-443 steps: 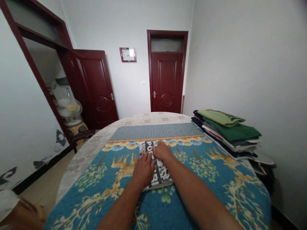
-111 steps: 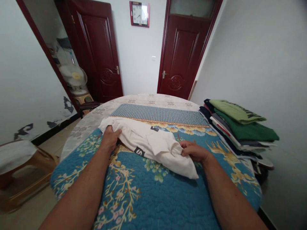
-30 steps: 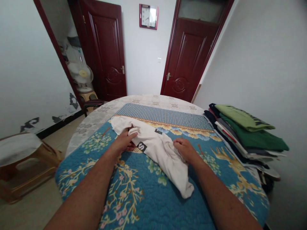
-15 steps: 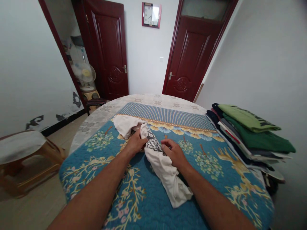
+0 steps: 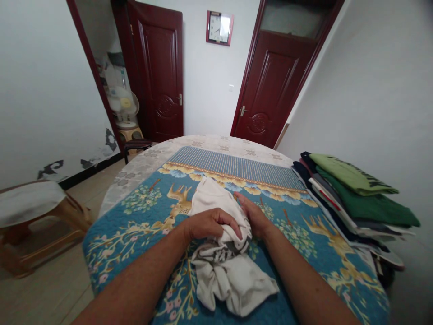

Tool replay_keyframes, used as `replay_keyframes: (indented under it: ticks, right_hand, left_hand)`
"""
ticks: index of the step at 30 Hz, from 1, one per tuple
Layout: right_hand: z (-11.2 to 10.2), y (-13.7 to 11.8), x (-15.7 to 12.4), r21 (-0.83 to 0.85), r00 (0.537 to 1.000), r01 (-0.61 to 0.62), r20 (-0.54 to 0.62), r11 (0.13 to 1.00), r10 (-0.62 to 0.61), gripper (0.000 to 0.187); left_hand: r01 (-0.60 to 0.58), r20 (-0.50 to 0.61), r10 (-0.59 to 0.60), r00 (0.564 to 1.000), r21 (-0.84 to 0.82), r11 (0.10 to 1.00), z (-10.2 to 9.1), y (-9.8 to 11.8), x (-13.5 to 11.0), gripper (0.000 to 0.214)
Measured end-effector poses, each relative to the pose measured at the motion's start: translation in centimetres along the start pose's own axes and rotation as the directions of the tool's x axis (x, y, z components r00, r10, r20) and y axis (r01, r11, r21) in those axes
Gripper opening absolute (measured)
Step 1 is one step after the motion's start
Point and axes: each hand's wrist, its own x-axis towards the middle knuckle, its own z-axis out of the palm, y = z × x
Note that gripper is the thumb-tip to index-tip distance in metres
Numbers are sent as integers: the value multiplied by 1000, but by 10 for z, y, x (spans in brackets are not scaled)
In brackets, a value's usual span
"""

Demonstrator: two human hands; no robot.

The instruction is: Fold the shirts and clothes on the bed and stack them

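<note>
A white garment [image 5: 230,271] with a black-and-white print lies bunched on the blue quilted cover [image 5: 297,234] of a round table. My left hand [image 5: 211,224] curls over the top of the bunch, fingers wrapped round the cloth. My right hand [image 5: 253,217] presses against the bunch from the right, its fingers closed into the fabric. A loose part of the garment spreads toward me below both hands.
A stack of folded clothes [image 5: 352,198], green ones on top, sits at the table's right edge by the wall. A wooden stool [image 5: 30,221] stands on the floor at left. Two dark red doors [image 5: 270,85], a wall clock [image 5: 219,28] and a fan [image 5: 123,104] are beyond the table.
Both hands have drawn the white garment together from a spread strip into a bunch nearer to me. My left hand moved right and now lies on top of it.
</note>
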Motion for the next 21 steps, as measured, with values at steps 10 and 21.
replay_keyframes:
  ticks: [10, 21]
  right_hand:
    - [-39, -9, 18, 109, 878, 249, -444, 962, -177, 61]
    - [-154, 21, 35, 235, 626, 401, -776, 885, -77, 57]
  left_hand:
    - [3, -268, 107, 957, 378, 926, 7, 8, 3, 84]
    - [46, -394, -120, 911, -191, 981, -3, 7, 5, 113]
